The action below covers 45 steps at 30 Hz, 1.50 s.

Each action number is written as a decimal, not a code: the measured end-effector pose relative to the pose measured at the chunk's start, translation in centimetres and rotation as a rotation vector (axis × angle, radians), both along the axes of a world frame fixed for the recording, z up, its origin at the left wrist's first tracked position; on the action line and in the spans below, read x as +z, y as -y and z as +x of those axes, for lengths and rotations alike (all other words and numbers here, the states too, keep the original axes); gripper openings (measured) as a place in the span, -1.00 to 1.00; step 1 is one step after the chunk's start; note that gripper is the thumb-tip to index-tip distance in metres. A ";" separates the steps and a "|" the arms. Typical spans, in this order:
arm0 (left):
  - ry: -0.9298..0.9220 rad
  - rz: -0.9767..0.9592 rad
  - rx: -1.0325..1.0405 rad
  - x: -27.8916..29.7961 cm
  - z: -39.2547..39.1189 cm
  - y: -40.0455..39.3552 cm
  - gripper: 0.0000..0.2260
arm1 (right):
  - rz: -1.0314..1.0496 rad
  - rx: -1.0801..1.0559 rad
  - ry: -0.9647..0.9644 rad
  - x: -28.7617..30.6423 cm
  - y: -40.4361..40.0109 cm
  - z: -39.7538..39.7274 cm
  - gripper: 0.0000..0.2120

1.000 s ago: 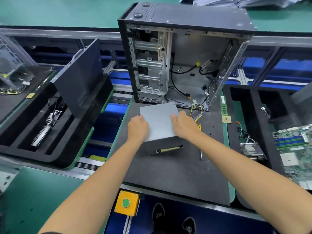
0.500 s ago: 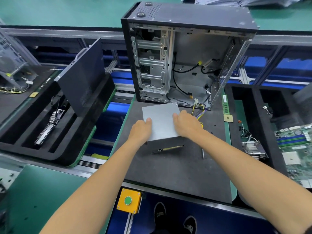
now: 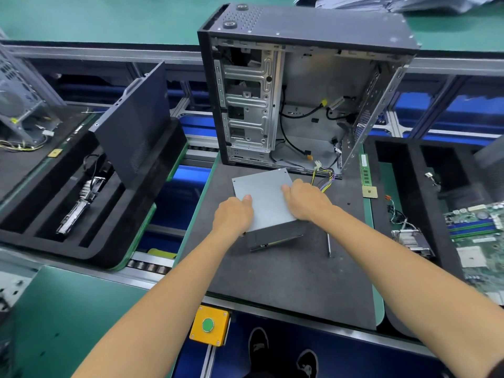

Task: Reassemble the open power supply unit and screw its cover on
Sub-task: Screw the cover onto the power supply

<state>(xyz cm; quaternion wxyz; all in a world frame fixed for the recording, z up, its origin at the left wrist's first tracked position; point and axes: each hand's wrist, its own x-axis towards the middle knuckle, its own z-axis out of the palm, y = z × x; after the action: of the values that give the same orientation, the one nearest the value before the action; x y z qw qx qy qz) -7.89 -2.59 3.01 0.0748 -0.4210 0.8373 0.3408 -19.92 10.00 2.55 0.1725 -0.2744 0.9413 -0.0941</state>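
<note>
Nearest me, below the mat (image 3: 272, 282), sits a yellow box with a round green button (image 3: 208, 325); the mat itself is dark, flat and faintly grainy. On it my left hand (image 3: 232, 217) grips the left edge of the cover (image 3: 263, 199), thumb on top, fingers curled under out of sight; my right hand (image 3: 305, 201) holds the right edge the same way, thumb on the sheet; the cover is a plain grey metal plate, matte, square-cornered, with small holes at its far corners. It lies tilted over the dark supply (image 3: 275, 236), whose near side shows beneath; whether it is seated I cannot tell. A thin steel screwdriver (image 3: 329, 245) lies on the mat right of the supply; coloured wires (image 3: 324, 180) run from the supply's far right. Beyond, at the mat's far edge, stands the open case (image 3: 313, 25), black shell, bare stamped steel inside.
</note>
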 end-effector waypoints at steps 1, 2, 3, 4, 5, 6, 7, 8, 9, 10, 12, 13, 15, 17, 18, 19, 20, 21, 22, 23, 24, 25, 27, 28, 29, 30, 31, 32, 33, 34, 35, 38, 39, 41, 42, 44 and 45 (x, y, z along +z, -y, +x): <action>0.023 -0.009 -0.007 0.4 0.0 -0.2 -0.59 | 0.007 0.005 -0.003 0.0 0.0 0.0 -0.55; 0.036 -0.009 -0.007 0.6 -0.1 -0.3 -0.61 | 0.010 0.010 -0.012 0.0 0.0 0.0 -0.55; 0.043 0.002 -0.001 0.7 -0.1 -0.5 -0.62 | 0.018 0.016 -0.026 0.1 0.0 0.0 -0.56; 0.042 0.024 0.010 0.7 -0.1 -0.6 -0.62 | 0.028 0.024 -0.056 0.0 -0.1 0.0 -0.58; 0.036 0.052 0.020 0.8 -0.1 -0.7 -0.62 | 0.036 0.029 -0.089 0.0 -0.2 0.0 -0.60; 0.035 0.087 0.028 0.8 0.0 -0.8 -0.62 | 0.038 0.038 -0.118 -0.2 -0.3 0.0 -0.62; 0.029 0.118 0.041 0.8 0.0 -0.9 -0.63 | 0.028 0.035 -0.127 -0.3 -0.4 0.0 -0.62; 0.025 0.147 0.050 0.8 0.0 -0.9 -0.64 | 0.023 0.031 -0.126 -0.2 -0.4 0.0 -0.63; 0.029 0.181 0.062 1.0 0.0 -0.9 -0.65 | 0.023 0.034 -0.125 -0.1 -0.3 0.1 -0.65; 0.034 0.217 0.081 1.1 -0.1 -0.9 -0.67 | 0.012 0.043 -0.132 0.0 -0.2 0.1 -0.69; 0.037 0.294 0.135 1.2 -0.3 -0.6 -0.72 | -0.038 0.033 -0.083 0.3 0.0 0.0 -0.78; 0.038 0.337 0.154 1.5 -0.3 -0.7 -0.73 | -0.055 0.029 -0.042 0.5 -0.1 -0.3 -0.80; 0.086 0.368 0.053 1.5 -0.3 -0.7 -0.79 | -0.100 0.041 0.021 0.8 -0.3 -1.0 -0.79; 0.223 0.287 -0.131 2.0 0.1 -0.2 -0.86 | -0.123 0.049 0.058 0.9 -0.1 -1.6 -0.73; 0.283 0.221 -0.194 2.4 0.1 0.7 -0.83 | -0.117 0.056 0.061 1.0 0.0 -1.6 -0.71; 0.283 0.172 -0.217 3.1 -0.1 1.6 -0.74 | -0.101 0.060 0.053 1.1 0.0 -1.6 -0.70; 0.217 0.085 -0.193 3.4 -0.4 2.9 -0.69 | -0.078 0.067 0.035 1.0 -0.1 -1.6 -0.67; 0.113 -0.053 -0.127 3.6 -1.0 4.3 -0.67 | -0.060 0.069 0.023 0.9 -0.2 -1.5 -0.65; 0.002 -0.183 -0.071 3.6 -1.5 5.5 -0.65 | -0.040 0.075 0.008 0.8 -0.2 -1.4 -0.64; -0.087 -0.228 -0.040 3.5 -1.9 6.3 -0.62 | -0.052 0.055 0.005 0.8 -0.3 -1.2 -0.66; -0.126 -0.191 -0.053 3.2 -2.0 6.9 -0.58 | -0.081 0.033 0.008 0.7 -0.3 -0.9 -0.67; -0.126 -0.104 -0.091 2.8 -2.3 6.9 -0.56 | -0.129 0.001 0.015 0.7 -0.3 -0.7 -0.69; -0.083 0.037 -0.152 1.2 -2.7 6.7 -0.61 | -0.288 -0.084 0.012 0.5 -0.7 -0.3 -0.72; -0.078 0.074 -0.169 0.4 -3.0 6.8 -0.59 | -0.386 -0.157 -0.004 0.4 -1.1 -0.2 -0.74; -0.091 0.114 -0.164 -0.1 -3.3 6.8 -0.54 | -0.462 -0.245 -0.026 0.2 -1.6 -0.1 -0.76; -0.112 0.164 -0.131 -0.5 -3.7 6.9 -0.48 | -0.498 -0.341 -0.042 0.1 -2.2 -0.1 -0.75; -0.131 0.230 -0.084 -0.8 -4.0 7.1 -0.43 | -0.494 -0.439 -0.033 0.0 -2.8 -0.3 -0.72; -0.140 0.309 -0.043 -1.1 -4.3 7.3 -0.39 | -0.468 -0.529 0.024 0.0 -3.5 -0.5 -0.67; -0.133 0.393 -0.020 -1.3 -4.4 7.4 -0.38 | -0.441 -0.599 0.127 0.1 -4.0 -0.6 -0.61; -0.113 0.464 -0.020 -1.4 -4.4 7.4 -0.40 | -0.413 -0.642 0.267 0.1 -4.4 -0.7 -0.55; -0.093 0.520 -0.030 -1.4 -4.4 7.4 -0.44 | -0.370 -0.656 0.414 0.2 -4.7 -0.6 -0.48; -0.078 0.599 -0.050 -1.5 -4.7 7.4 -0.51 | -0.285 -0.692 0.780 0.1 -4.6 0.1 -0.26; -0.076 0.607 -0.043 -1.4 -4.7 7.4 -0.52 | -0.313 -0.732 0.903 0.0 -4.4 0.3 -0.17; -0.067 0.630 -0.018 -1.5 -4.8 7.5 -0.53 | -0.391 -0.824 1.093 -0.4 -4.2 0.5 -0.07; -0.059 0.634 -0.012 -1.6 -4.8 7.6 -0.52 | -0.423 -0.858 1.143 -0.5 -4.1 0.4 -0.05; -0.052 0.631 -0.021 -1.8 -4.8 7.8 -0.52 | -0.484 -0.905 1.207 -0.7 -3.9 0.2 -0.06; -0.054 0.627 -0.029 -1.9 -4.8 7.9 -0.51 | -0.515 -0.912 1.221 -0.7 -3.8 0.1 -0.12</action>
<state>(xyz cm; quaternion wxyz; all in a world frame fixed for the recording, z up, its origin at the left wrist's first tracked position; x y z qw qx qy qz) -12.71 -10.44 1.08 0.1835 -0.3561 0.6989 0.5925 -19.78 13.82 1.88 0.5326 0.2060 0.6490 -0.5027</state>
